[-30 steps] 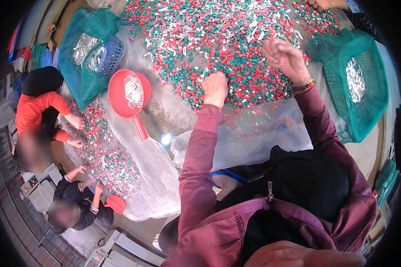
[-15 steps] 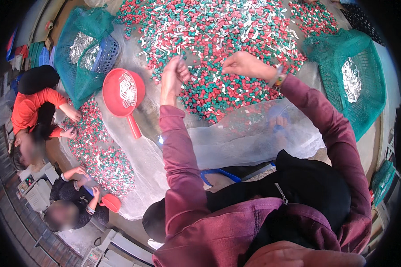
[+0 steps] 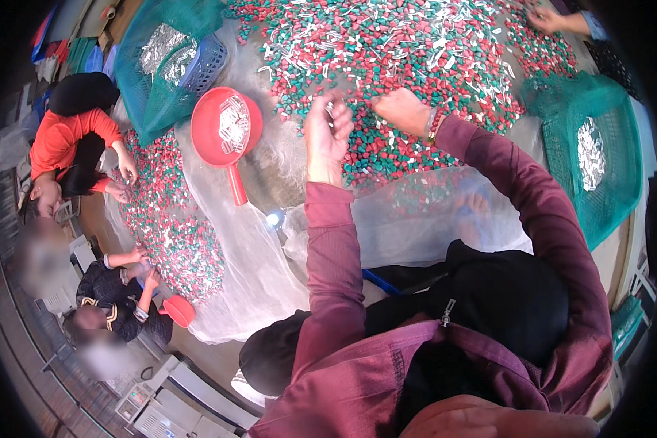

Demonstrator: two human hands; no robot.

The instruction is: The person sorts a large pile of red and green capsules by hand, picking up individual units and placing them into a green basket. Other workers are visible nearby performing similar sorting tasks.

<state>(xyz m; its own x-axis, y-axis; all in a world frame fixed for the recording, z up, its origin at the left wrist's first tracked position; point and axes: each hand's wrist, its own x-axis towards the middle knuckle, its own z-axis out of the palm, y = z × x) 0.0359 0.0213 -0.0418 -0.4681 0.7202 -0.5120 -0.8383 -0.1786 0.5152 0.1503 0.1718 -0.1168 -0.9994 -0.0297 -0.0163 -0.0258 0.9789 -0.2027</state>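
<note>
Small red and green pieces mixed with white strips form a wide heap (image 3: 401, 51) in front of me. My left hand (image 3: 327, 142) is above its near left part, fingers curled round a small white strip (image 3: 331, 109). My right hand (image 3: 404, 112) hangs over the heap to the right, knuckles up, fingers pinched together. What lies in that pinch, if anything, is hidden. To the left of my left hand, a red long-handled scoop (image 3: 201, 135) rests on the sheet with white strips in it.
Green netting covers a blue basket (image 3: 210, 69) at far left and another basket (image 3: 609, 197) at right, both holding white strips. Two people work at a second heap (image 3: 160, 190) on the left, beside a small red scoop (image 3: 179, 311). Another person's hand (image 3: 547, 20) reaches in at top right.
The whole view has shifted. My left hand has come closer to my right, and the white strip in it shows plainly. Another person's hand has appeared at the top right.
</note>
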